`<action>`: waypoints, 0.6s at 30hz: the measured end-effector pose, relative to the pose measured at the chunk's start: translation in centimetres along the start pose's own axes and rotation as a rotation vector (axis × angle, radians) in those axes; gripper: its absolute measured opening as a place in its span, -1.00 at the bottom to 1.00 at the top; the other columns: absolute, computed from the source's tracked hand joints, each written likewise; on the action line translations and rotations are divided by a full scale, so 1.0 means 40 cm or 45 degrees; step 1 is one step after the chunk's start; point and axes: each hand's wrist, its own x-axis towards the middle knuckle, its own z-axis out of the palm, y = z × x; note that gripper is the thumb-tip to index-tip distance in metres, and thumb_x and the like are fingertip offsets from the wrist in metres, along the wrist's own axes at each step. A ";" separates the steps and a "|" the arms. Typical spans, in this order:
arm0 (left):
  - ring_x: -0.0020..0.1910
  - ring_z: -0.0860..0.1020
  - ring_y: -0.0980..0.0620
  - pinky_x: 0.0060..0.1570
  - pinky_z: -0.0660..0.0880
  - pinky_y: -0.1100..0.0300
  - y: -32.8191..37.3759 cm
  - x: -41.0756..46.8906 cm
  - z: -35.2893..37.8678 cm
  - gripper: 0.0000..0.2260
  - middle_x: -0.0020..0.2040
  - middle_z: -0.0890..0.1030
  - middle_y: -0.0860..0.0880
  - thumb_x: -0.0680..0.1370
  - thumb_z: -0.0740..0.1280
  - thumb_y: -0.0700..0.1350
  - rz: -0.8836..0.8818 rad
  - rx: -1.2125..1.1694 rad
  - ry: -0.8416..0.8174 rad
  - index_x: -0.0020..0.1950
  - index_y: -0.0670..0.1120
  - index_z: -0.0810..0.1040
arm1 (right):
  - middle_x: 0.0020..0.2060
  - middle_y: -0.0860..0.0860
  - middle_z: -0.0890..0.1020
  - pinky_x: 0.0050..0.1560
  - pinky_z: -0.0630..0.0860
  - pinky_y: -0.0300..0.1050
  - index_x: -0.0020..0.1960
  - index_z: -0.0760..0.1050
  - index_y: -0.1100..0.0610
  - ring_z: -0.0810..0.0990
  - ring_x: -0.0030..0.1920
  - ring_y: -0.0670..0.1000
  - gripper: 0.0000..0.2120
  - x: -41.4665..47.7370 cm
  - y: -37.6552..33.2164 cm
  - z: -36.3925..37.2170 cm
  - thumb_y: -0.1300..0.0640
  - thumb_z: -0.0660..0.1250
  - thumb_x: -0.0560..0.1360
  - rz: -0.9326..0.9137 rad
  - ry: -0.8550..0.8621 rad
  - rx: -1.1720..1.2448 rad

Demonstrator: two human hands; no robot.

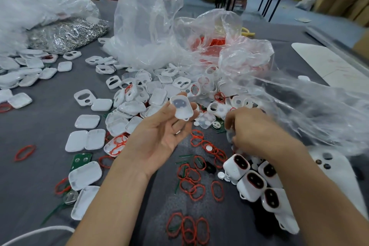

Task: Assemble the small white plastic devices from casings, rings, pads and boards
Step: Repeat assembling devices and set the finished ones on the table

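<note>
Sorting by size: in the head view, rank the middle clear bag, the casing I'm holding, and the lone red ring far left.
1. clear bag
2. casing in left hand and red ring: near alike, unranked.

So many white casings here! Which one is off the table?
The casing pinched in the left hand, raised above the pile, a dark patch showing through it. Those around it lie on the grey table.

Left hand (pixel 159 134) palm-up, right hand (pixel 249 132) palm-down.
</note>
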 end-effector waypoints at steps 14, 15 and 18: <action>0.11 0.69 -0.08 0.01 0.64 0.14 0.005 -0.003 0.003 -0.73 0.26 0.65 -0.22 0.58 0.34 -0.14 0.000 0.025 -0.028 0.24 -0.14 0.69 | -0.02 0.03 0.72 0.07 0.60 0.00 0.06 0.69 0.03 0.65 0.01 0.12 -0.81 0.026 -0.052 0.066 -0.02 0.48 0.50 -0.012 0.268 0.204; 0.12 0.69 -0.08 0.01 0.64 0.14 0.005 -0.003 0.004 -0.72 0.26 0.65 -0.22 0.57 0.35 -0.14 0.001 0.025 -0.034 0.24 -0.13 0.69 | -0.03 0.03 0.72 0.06 0.59 0.00 0.05 0.69 0.04 0.65 -0.01 0.12 -0.84 0.031 -0.051 0.070 0.01 0.47 0.51 -0.009 0.295 0.240; 0.12 0.69 -0.08 0.05 0.63 0.15 0.004 -0.006 0.009 -0.70 0.26 0.65 -0.22 0.52 0.41 -0.12 0.002 0.054 -0.051 0.24 -0.13 0.70 | -0.11 0.05 0.68 -0.07 0.48 -0.04 0.02 0.66 0.04 0.64 -0.03 0.16 -0.90 0.044 -0.062 0.071 0.07 0.39 0.55 -0.042 0.381 0.062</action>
